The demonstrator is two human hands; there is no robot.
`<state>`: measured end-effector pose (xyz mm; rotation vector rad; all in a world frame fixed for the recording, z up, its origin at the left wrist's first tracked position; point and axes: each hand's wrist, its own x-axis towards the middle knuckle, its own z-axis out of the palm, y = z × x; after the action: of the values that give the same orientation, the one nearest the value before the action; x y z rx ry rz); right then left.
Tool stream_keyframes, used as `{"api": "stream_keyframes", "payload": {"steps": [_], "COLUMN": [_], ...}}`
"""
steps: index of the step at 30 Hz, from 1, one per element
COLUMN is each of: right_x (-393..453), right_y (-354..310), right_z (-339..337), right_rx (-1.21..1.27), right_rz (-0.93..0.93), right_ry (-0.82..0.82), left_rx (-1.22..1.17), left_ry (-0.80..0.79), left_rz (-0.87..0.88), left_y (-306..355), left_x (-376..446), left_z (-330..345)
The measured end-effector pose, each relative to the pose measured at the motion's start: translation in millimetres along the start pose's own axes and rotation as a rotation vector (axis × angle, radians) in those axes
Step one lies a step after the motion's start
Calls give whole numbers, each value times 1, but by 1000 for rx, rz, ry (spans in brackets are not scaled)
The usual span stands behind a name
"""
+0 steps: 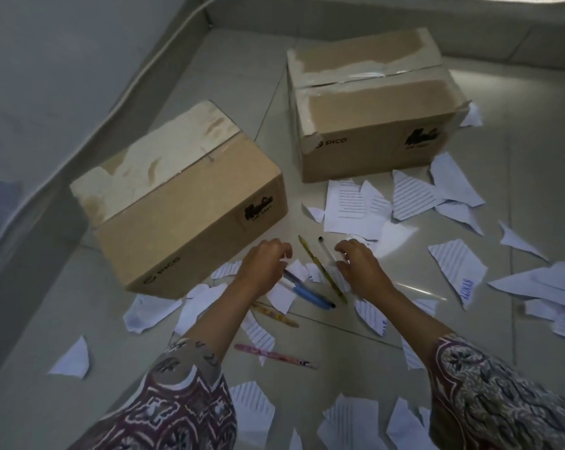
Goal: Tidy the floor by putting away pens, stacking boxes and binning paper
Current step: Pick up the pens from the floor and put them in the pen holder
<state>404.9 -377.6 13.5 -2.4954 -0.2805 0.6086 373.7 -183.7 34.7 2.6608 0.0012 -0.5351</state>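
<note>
Here the pens lie loose on the floor (356,323) among torn paper scraps (352,206): a yellow-green pen (320,267) and a clear pen (326,251) between the hands, a blue pen (310,295) at the left hand's five o'clock. Thin, stiff, light and likely slick on tile, they are best pinched mid-barrel. The left hand (265,266) hovers with fingers curled, empty, the right hand (359,264) has fingers loosely spread, touching the clear pen; two cardboard boxes (183,203) sit at eleven and one o'clock.
</note>
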Motion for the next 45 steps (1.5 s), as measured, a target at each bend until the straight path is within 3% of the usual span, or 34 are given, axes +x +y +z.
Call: {"api": "stream_keyframes", "payload": {"steps": [7,12,21,26,29,34,40,45], "right_x": [33,41,32,16,0,-13,-11,-11], "right_y": [12,15,18,13,4,-12,-21,-23], "right_z": [29,30,10,18,33,67,89,90], "right_rx": [-228,-275,188,253,202,-107,-414,-246], "right_rz": [-45,-45,-49,-111,-175,-245,-279,-258], "right_ry": [74,29,187,250,180,53,37,16], "left_rx": [364,517,608,532,425,381,326,173], "left_ry": [-150,-228,-238,-202,-219,-206,-227,-166], "left_rz": [264,389,508,435,353,254,132,51], "left_y": [-3,-1,0,-3,-8,-33,-66,-73], "left_x": [36,46,41,34,23,1,-22,-33], "left_z": [40,45,48,29,9,-7,-5,-8]}}
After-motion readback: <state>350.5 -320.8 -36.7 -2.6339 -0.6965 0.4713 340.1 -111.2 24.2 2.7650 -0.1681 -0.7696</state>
